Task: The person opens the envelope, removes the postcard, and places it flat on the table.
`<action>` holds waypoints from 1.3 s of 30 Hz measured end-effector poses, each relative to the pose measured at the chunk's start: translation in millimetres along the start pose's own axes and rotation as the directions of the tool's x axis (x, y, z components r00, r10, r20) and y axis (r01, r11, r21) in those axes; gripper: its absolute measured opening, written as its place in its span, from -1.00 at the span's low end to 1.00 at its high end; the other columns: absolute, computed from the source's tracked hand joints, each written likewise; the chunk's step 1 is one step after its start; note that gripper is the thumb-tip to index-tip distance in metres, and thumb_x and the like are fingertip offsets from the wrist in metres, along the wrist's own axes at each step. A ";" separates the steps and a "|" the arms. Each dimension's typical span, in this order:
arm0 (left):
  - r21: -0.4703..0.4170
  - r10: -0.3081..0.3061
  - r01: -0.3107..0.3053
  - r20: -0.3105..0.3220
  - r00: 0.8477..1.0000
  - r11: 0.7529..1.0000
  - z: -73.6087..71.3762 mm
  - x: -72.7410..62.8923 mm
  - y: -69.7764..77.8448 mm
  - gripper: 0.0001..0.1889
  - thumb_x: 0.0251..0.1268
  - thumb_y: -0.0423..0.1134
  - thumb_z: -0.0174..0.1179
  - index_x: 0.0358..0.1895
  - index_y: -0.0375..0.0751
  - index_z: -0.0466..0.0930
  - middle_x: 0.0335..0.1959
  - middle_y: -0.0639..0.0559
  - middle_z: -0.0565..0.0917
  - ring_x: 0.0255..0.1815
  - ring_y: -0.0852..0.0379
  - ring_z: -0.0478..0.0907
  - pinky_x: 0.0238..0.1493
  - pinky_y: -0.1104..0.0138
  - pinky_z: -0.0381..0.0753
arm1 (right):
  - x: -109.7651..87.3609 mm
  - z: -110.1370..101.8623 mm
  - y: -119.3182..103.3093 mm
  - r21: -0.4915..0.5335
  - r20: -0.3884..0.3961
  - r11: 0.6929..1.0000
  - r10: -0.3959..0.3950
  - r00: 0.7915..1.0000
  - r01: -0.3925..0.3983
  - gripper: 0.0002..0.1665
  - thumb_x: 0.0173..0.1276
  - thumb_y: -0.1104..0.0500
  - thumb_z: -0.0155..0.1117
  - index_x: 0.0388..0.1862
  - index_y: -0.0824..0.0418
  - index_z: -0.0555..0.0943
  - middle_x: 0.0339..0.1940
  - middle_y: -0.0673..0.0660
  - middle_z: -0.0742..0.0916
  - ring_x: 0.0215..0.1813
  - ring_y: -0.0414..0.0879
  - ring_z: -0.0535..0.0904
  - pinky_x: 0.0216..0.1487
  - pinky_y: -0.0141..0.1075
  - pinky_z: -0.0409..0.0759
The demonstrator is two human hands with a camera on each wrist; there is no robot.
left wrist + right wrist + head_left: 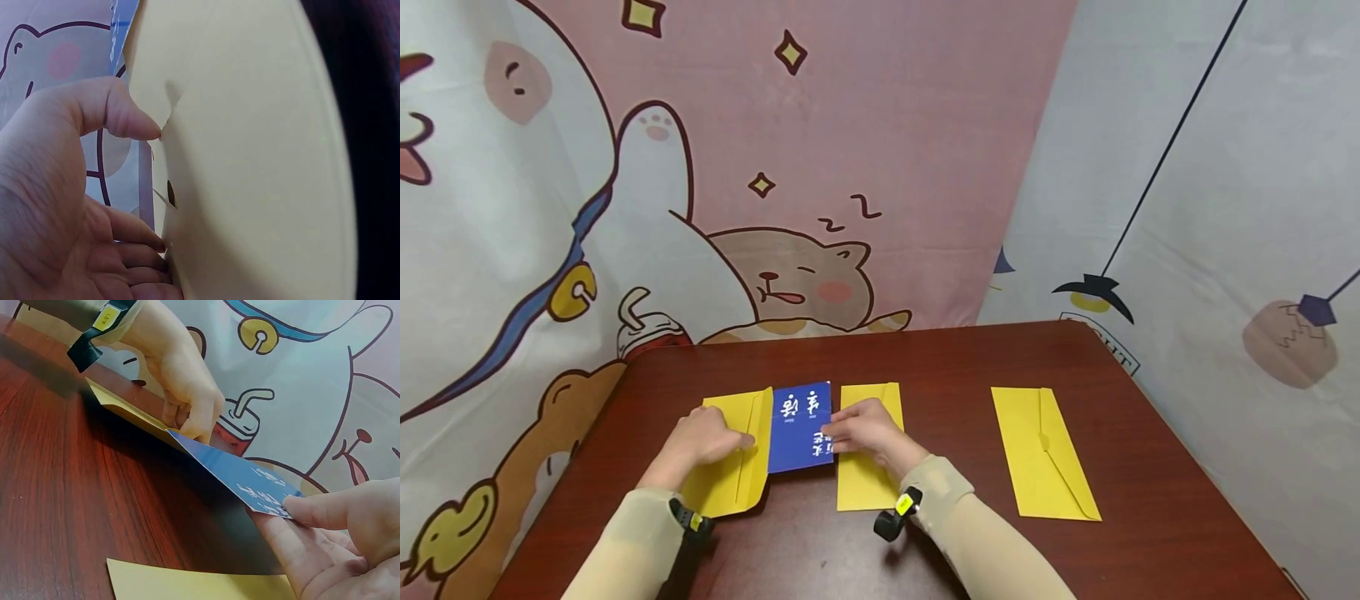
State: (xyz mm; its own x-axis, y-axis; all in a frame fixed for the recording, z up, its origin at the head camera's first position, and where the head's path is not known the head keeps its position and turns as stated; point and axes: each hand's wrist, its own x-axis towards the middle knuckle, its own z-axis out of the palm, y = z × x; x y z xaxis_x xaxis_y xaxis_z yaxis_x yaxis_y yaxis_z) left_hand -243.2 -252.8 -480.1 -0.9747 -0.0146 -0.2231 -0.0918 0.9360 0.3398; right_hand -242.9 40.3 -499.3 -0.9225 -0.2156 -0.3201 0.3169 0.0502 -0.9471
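Note:
A yellow envelope (721,475) is in my left hand (700,437), the thumb lying over its face and the fingers underneath. From its open right side sticks out a blue card (790,433) with white printed characters. My right hand (874,435) pinches the card's outer edge between thumb and fingers, as the right wrist view shows. There the card (231,472) and envelope are tilted above the tabletop. The card's left part is hidden inside the envelope. Beneath my right hand lies a second yellow envelope (861,487), partly covered.
A third yellow envelope (1037,450), flap side up, lies farther right on the dark red-brown wooden table (955,367). A cartoon-printed cloth (910,150) hangs behind the table's back edge and along its sides.

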 end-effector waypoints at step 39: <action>0.016 -0.009 0.009 0.007 1.000 1.000 -0.1 0.4 1.9 -0.28 -0.03 0.19 0.45 -0.08 -0.45 0.54 -0.31 -0.19 0.53 -0.33 -0.13 0.51 -0.32 0.09 0.50 | -16.1 25.2 2.9 -0.442 0.024 0.875 -0.207 0.978 0.196 -0.62 0.36 0.31 0.53 -0.67 0.33 0.69 -0.80 0.12 0.66 -0.76 -0.04 0.65 -0.69 -0.24 0.64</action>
State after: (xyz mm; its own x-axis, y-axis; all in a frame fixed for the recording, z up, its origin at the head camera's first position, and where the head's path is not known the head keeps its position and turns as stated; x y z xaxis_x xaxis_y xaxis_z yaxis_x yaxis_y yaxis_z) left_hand -243.8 -251.0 -479.4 -0.9724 -0.0206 -0.2325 -0.0973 0.9412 0.3236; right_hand -221.5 19.3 -496.3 -0.9626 -0.2444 -0.1166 -0.0006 0.4326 -0.9016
